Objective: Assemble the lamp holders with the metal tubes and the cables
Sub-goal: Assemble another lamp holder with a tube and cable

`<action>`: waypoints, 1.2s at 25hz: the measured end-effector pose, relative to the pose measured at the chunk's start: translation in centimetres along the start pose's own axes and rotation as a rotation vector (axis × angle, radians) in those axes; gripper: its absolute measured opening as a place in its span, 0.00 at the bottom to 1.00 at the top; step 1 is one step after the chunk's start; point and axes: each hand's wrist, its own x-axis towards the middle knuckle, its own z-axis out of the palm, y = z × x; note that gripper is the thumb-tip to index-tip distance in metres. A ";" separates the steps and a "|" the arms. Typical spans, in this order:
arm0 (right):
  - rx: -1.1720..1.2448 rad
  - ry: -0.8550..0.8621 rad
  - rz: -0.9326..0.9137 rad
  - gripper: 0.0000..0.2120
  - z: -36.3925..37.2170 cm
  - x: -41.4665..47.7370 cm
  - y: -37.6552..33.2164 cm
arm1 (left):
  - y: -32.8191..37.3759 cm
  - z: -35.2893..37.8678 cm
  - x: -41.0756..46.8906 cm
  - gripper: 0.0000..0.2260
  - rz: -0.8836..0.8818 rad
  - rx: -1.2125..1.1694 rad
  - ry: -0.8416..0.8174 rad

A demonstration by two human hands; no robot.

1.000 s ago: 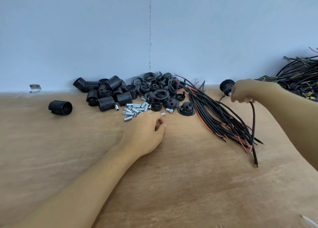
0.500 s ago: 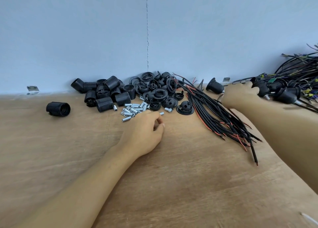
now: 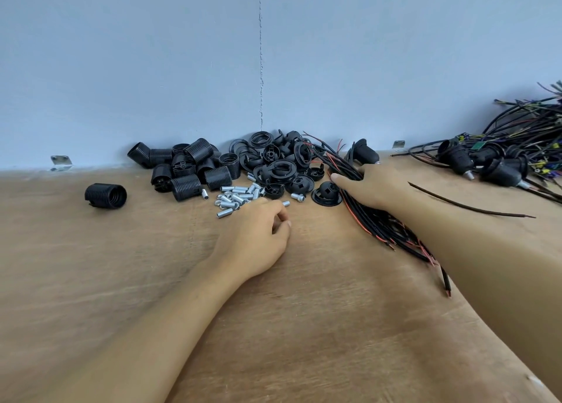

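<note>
Bench (image 3: 273, 326) back edge: holder parts (image 3: 275, 171); R hand (image 3: 375, 186) maybe gripping cables (image 3: 377, 221).

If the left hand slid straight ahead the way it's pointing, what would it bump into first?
Most likely the lone metal tube just beyond the left hand; the black caps lie farther back. Depth is hard to judge.

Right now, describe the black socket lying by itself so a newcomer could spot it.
On the wooden table, find the heap of black ribbed sockets against the blue wall. Left of it lies the lone socket, on its side, set apart and touching nothing.
</note>
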 end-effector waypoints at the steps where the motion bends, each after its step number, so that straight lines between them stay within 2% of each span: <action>1: -0.031 0.056 -0.017 0.26 0.6 0.0 0.1 | 0.0 0.0 0.0 0.03 0.001 0.000 0.000; 4: -0.077 0.115 0.019 0.20 1.0 0.4 0.2 | 0.1 -0.1 -0.1 0.03 0.005 -0.006 0.002; 8: 0.138 0.078 0.081 0.23 -0.1 1.5 1.0 | 0.0 -0.2 -0.2 0.02 0.009 0.001 0.007; 11: 0.319 0.197 0.120 0.12 -0.4 2.2 2.5 | 0.1 -0.1 -0.2 0.03 0.012 0.002 0.002; 14: 0.326 0.174 0.152 0.16 0.0 2.5 2.4 | 0.1 -0.1 -0.1 0.03 0.011 0.003 0.000; 17: 0.428 0.119 0.106 0.12 0.5 3.0 1.5 | 0.0 -0.1 -0.1 0.03 0.003 0.001 -0.001; 21: 0.558 -0.004 0.090 0.22 -0.4 4.0 1.6 | 0.0 -0.1 0.1 0.03 -0.005 -0.006 -0.005; 25: 0.519 -0.026 0.149 0.28 -0.6 4.8 2.2 | -0.1 0.0 0.2 0.03 -0.015 -0.009 -0.007; 27: 0.509 -0.037 0.177 0.26 -0.6 4.9 2.0 | -0.1 0.0 0.2 0.04 -0.017 -0.013 -0.007; 30: 0.533 -0.051 0.179 0.18 -0.6 4.6 1.6 | -0.2 0.0 0.2 0.03 -0.021 -0.016 -0.011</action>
